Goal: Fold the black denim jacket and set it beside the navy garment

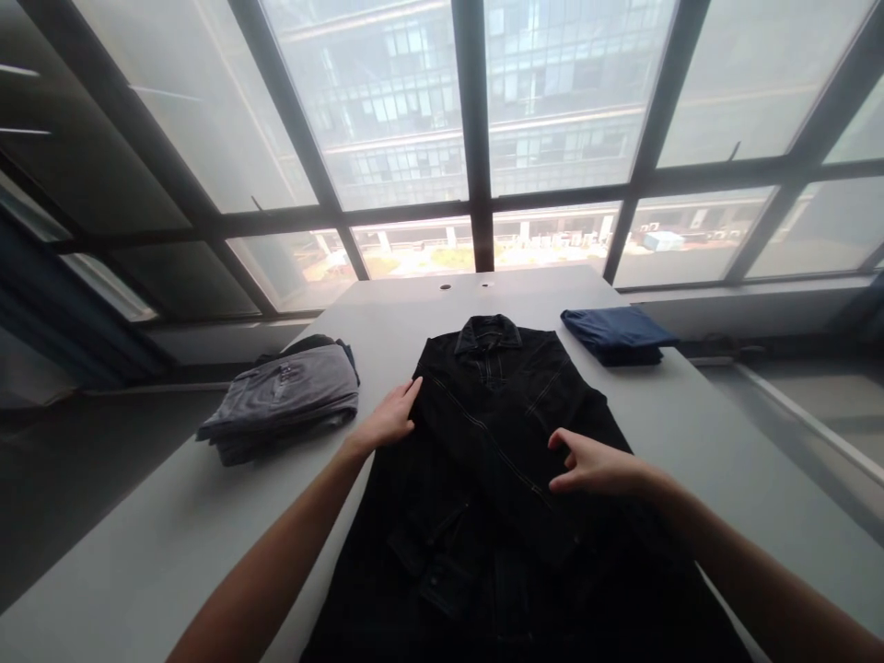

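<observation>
A black denim jacket (497, 442) lies spread on the grey table (166, 543), collar away from me, with a sleeve folded across its front. My left hand (390, 419) rests flat on the jacket's left shoulder edge, fingers stretched out. My right hand (594, 465) sits on the right side of the jacket, fingers curled and pinching the fabric of the folded sleeve.
A folded grey garment (283, 401) lies at the left of the table. A folded blue garment (617, 333) sits at the back right. Large windows with dark frames (476, 203) rise behind the table's far edge. Dark floor lies to the left.
</observation>
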Motion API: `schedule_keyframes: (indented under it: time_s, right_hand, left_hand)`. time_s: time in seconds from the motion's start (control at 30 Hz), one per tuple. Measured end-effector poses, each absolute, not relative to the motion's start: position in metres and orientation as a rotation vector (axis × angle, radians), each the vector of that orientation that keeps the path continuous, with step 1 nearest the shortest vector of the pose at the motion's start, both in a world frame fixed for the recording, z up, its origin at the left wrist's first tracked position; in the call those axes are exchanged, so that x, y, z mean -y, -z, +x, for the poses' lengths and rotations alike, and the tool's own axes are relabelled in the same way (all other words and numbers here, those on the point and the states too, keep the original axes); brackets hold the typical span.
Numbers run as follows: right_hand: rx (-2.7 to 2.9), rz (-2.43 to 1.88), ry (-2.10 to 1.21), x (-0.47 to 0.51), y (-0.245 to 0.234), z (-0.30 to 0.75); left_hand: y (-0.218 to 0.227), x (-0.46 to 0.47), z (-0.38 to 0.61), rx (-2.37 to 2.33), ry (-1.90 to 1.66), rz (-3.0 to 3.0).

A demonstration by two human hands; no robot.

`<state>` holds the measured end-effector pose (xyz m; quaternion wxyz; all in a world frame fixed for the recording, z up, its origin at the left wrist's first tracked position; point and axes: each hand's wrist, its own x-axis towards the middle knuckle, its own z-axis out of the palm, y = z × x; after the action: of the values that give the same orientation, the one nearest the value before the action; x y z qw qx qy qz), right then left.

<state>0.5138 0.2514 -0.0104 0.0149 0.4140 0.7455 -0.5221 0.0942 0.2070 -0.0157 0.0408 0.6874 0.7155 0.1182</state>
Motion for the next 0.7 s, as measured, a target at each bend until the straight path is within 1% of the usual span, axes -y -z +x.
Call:
schedule_keyframes:
  time_s: [0.17,0.3,0.4,0.57,0.7]
  right_hand:
    - [-2.207,1.317,1.648,-0.25,0.014,0.524]
    - [-2.274,1.432,1.53,-0.24,0.014,0.531]
    - [-2.333,1.515,1.451,-0.232,0.014,0.536]
    - [-2.417,1.583,1.376,-0.237,0.02,0.546]
    - [-2.444,1.61,1.244,-0.241,0.026,0.55]
  left_hand:
    - [0.034,-0.209,0.083,-2.325,-0.497,2.014]
    - [0.035,-0.21,0.082,-2.341,-0.454,2.058]
    - [0.041,-0.208,0.078,-2.359,-0.503,2.081]
    - [0.05,-0.206,0.077,-2.39,-0.5,2.071]
    - [0.051,-0.209,0.077,-2.388,-0.514,2.043]
